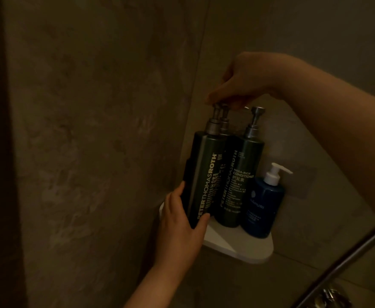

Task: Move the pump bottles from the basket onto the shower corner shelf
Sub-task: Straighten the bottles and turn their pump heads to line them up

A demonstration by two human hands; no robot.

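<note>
Blue bottle and conditioner bottle crowd white shelf beside front bottle.

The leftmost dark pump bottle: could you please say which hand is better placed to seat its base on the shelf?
Probably the left hand: it grips the leftmost dark bottle's lower body right at the corner shelf's edge. The right hand only pinches pump tops from above.

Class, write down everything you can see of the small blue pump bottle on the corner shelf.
The blue bottle is short, rounded and glossy like plastic, with pale label print too blurred to read. Its white pump has its spout pointing right. It stands upright on the white shelf, right of and close against the dark conditioner bottle.
</note>
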